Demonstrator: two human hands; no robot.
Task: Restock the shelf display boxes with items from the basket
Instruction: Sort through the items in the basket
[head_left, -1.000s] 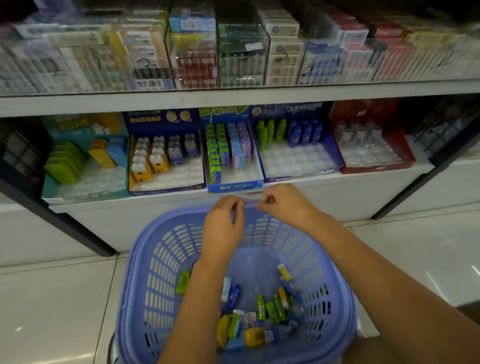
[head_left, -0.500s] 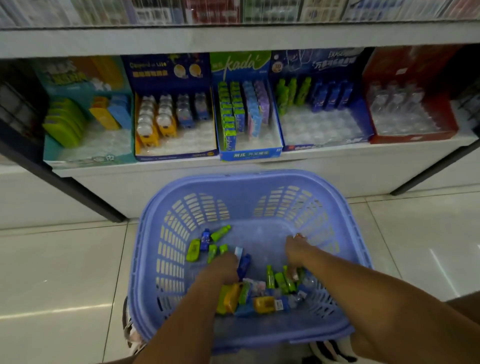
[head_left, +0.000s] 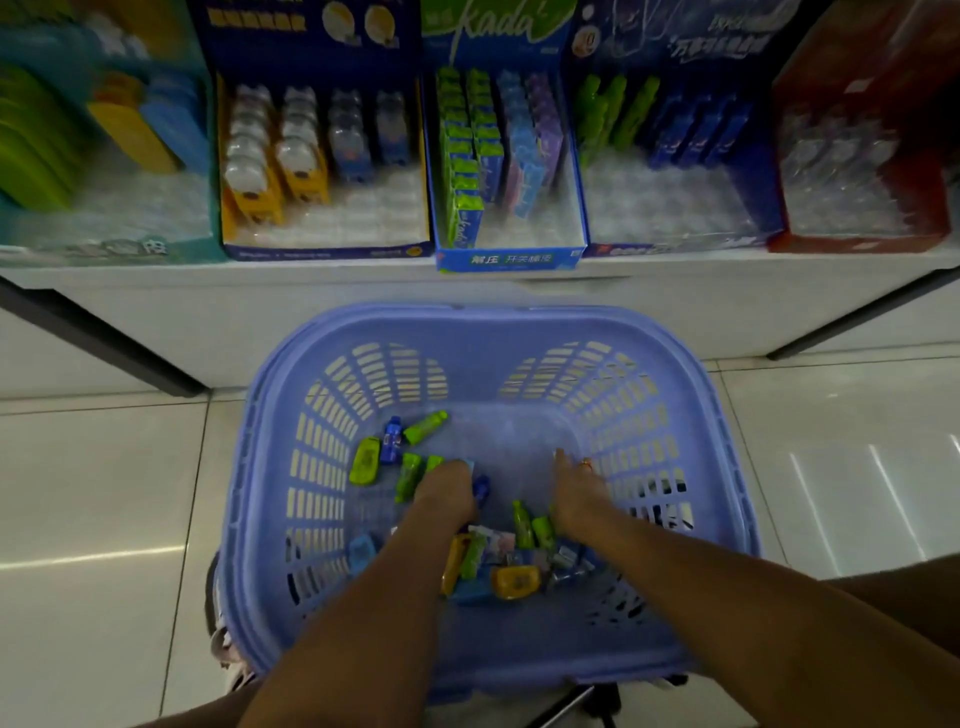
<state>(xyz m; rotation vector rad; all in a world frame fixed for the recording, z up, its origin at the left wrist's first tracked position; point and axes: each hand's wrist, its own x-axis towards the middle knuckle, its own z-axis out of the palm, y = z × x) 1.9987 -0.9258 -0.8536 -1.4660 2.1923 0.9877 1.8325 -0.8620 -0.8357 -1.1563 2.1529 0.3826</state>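
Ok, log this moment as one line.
phase: hands in basket | left hand: among loose items, grip unclear | right hand: fingers extended, low in basket | display boxes: part-filled

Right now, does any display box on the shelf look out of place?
Yes. The blue Kada box sits further forward than the navy box beside it; its front lip overhangs the shelf edge slightly. Nothing looks spilled or damaged.
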